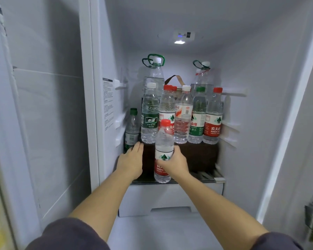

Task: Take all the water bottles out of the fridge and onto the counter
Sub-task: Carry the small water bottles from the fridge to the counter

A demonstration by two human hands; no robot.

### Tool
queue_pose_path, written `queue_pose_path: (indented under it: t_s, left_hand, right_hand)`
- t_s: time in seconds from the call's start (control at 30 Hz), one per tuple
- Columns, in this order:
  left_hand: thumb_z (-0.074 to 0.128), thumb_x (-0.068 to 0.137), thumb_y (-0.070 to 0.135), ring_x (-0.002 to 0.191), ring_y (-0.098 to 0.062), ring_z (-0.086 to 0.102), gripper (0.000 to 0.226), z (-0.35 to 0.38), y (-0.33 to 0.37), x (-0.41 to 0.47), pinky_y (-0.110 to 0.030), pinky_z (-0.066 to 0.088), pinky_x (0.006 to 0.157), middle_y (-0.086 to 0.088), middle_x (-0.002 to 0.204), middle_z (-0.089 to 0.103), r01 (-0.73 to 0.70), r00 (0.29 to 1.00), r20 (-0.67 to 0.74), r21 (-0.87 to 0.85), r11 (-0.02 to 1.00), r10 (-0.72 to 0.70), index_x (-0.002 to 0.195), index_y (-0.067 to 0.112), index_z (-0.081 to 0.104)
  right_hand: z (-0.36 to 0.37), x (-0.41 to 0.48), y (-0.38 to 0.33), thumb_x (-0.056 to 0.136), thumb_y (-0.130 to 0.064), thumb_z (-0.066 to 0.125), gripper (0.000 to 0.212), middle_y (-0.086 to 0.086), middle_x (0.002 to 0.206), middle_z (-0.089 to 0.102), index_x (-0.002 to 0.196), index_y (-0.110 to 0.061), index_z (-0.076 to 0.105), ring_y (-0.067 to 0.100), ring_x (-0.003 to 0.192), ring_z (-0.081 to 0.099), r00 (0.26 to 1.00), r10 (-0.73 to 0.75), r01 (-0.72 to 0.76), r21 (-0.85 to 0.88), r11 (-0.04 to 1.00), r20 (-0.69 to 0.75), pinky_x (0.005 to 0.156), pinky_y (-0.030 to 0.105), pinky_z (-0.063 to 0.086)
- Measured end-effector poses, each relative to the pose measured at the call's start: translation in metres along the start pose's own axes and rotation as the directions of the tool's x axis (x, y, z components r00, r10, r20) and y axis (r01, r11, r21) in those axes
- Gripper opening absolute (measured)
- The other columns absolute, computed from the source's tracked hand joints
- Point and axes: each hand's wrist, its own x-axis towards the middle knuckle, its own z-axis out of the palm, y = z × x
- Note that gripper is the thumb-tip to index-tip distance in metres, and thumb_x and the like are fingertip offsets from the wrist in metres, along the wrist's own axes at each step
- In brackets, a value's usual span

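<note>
Gripping a red-capped bottle around its label, the right hand holds it upright at the front edge of the fridge shelf. The left hand lies flat, its fingers straight and together, just beside a small green-capped bottle. Other bottles stand in rows behind.

The small clear plastic water bottle with red cap and red label is upright at the front of the white fridge shelf, gripped mid-body in my right hand. Behind it, a row of five clear capped bottles stands upright. A smaller green-capped bottle stands at far left. At the rear stand a large left bottle with green carry handle and a matching large right bottle.
</note>
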Motion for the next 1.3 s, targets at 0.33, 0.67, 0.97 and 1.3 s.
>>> queue_pose_path:
  t_s: [0.33, 0.67, 0.97, 1.3]
  left_hand:
    - [0.061, 0.084, 0.003, 0.116, -0.019, 0.053, 0.095, 0.0, 0.004, -0.004, -0.03, 0.049, 0.084, 0.004, 0.164, -0.003, 0.027, 0.999, 0.025, 0.016, 1.0, -0.027, 0.156, 0.016, 0.0]
    - [0.056, 0.086, 0.004, 0.103, -0.021, 0.06, 0.09, -0.002, 0.002, 0.001, -0.029, 0.049, 0.074, 0.006, 0.164, -0.003, 0.034, 0.997, 0.062, 0.047, 0.998, -0.037, 0.156, 0.017, 0.0]
    - [0.051, 0.091, 0.01, 0.117, -0.027, 0.049, 0.033, -0.066, 0.009, 0.037, -0.037, 0.043, 0.096, -0.01, 0.126, 0.055, -0.109, 0.994, 0.071, 0.468, 0.877, 0.086, 0.123, 0.008, 0.058]
    - [0.033, 0.102, 0.028, 0.146, -0.03, 0.02, 0.058, -0.095, -0.008, 0.131, -0.043, 0.011, 0.119, -0.013, 0.158, 0.025, 0.081, 0.993, 0.002, 0.723, 0.686, -0.119, 0.153, 0.004, 0.016]
  right_hand:
    - [-0.057, 0.021, 0.03, 0.074, -0.028, 0.083, 0.061, 0.01, 0.127, 0.06, 0.118, -0.016, 0.042, 0.031, 0.119, 0.057, 0.977, 0.163, -0.177, -0.098, 0.979, -0.135, 0.09, 0.044, 0.051]
    - [-0.078, 0.05, -0.022, 0.072, -0.042, 0.079, 0.087, 0.007, 0.138, 0.043, 0.142, -0.019, 0.032, 0.028, 0.124, 0.048, 0.964, 0.129, -0.15, -0.076, 0.986, -0.234, 0.099, 0.049, 0.046]
    - [-0.07, 0.068, -0.034, 0.086, -0.021, 0.059, 0.01, -0.001, 0.07, 0.058, 0.077, -0.019, 0.055, 0.018, 0.066, 0.057, 0.967, 0.009, 0.015, 0.092, 0.996, -0.255, 0.061, 0.031, 0.046]
    - [-0.068, 0.076, -0.021, 0.084, -0.02, 0.058, 0.02, 0.0, 0.062, 0.055, 0.066, -0.021, 0.049, 0.019, 0.06, 0.052, 0.961, -0.051, 0.085, 0.113, 0.99, -0.271, 0.065, 0.04, 0.049]
